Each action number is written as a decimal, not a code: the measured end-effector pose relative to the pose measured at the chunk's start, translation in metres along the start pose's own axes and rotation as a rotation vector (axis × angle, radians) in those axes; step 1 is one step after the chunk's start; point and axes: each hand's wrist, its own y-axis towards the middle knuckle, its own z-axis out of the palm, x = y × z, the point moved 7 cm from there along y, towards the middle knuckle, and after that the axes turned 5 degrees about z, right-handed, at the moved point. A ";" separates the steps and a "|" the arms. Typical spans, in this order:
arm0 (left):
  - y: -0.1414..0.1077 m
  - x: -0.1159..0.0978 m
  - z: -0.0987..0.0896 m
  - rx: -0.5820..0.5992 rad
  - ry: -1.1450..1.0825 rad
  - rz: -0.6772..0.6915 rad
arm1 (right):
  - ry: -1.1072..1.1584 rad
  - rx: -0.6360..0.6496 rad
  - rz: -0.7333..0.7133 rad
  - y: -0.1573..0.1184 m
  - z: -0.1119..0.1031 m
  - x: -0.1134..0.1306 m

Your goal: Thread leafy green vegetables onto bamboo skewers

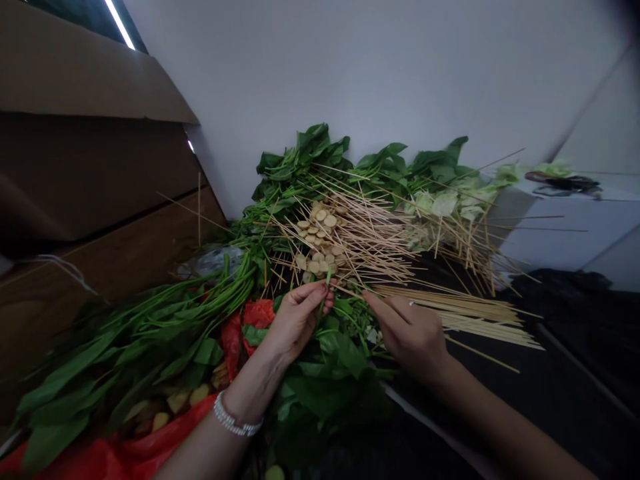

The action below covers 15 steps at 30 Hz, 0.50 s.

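Observation:
My left hand [299, 315] pinches a green stem [329, 275] between thumb and fingers, near the middle of the view. Dark leaves [345, 350] hang and lie just beneath it; which of them belong to this stem I cannot tell. In my right hand [413, 333] is a thin bamboo skewer [483, 353], its back end sticking out to the right behind the palm. The skewer's front end reaches the fingers of my left hand, at the stem. Whether it has pierced the stem is too small to see.
Beyond my hands lie skewered potato slices [320, 230], skewered leafy greens [305, 163] and skewers with pale cabbage-like leaves [445, 203]. Bare skewers [485, 317] lie right. Loose greens [150, 333] and a red plastic bag [185, 430] are left, below a cardboard box [90, 173].

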 end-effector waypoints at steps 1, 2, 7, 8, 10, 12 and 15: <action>0.000 -0.001 0.000 -0.005 0.000 0.004 | 0.001 0.001 0.001 0.000 0.000 0.000; -0.001 -0.001 0.000 -0.010 0.001 0.007 | 0.003 0.000 0.001 0.000 0.000 0.000; 0.000 -0.003 0.000 -0.012 0.034 0.037 | 0.003 0.003 0.000 0.000 0.001 0.000; 0.000 -0.004 0.000 -0.009 0.041 0.043 | 0.006 0.004 -0.002 0.000 0.001 0.000; 0.000 -0.005 0.001 -0.003 0.059 0.050 | 0.010 0.002 0.000 0.000 0.000 0.000; 0.000 -0.006 0.001 -0.002 0.081 0.062 | 0.010 0.003 0.004 0.000 0.000 0.000; 0.000 -0.007 0.000 -0.002 0.130 0.087 | 0.015 0.007 0.004 0.000 0.000 0.001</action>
